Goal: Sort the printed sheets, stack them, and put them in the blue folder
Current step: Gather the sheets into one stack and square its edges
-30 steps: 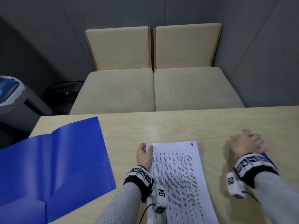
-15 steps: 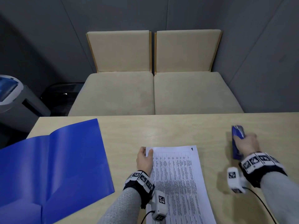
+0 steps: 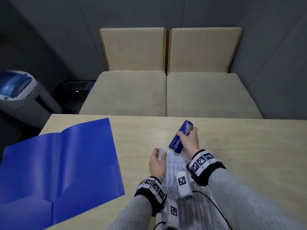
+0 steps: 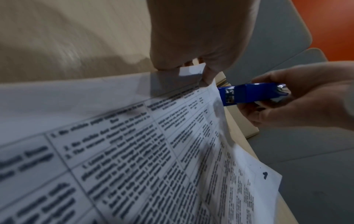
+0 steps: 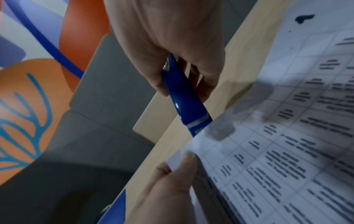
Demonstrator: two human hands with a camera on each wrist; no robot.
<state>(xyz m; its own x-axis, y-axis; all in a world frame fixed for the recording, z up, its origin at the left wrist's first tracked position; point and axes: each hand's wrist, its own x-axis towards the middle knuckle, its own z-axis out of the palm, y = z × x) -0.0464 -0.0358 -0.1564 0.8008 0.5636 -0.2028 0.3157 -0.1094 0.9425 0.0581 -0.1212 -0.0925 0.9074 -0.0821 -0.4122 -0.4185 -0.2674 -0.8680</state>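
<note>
The left hand [image 3: 157,165] pinches the top left corner of the printed sheets [image 3: 191,205] lying on the desk [image 3: 249,146], while the right hand [image 3: 189,140] grips a blue stapler [image 3: 180,138] with its mouth at that same top edge. The blue folder [image 3: 58,166] lies open to the left, well apart. Beyond the desk stand two beige seats [image 3: 166,92] and a grey bin [image 3: 21,95].

Head view overhead; wrist views close

Dark grey panelled walls [image 3: 249,22] enclose two beige cushioned seats with wood-edged backs [image 3: 166,63], a pale wooden table [image 3: 249,146] and a grey bin [image 3: 25,97].
</note>
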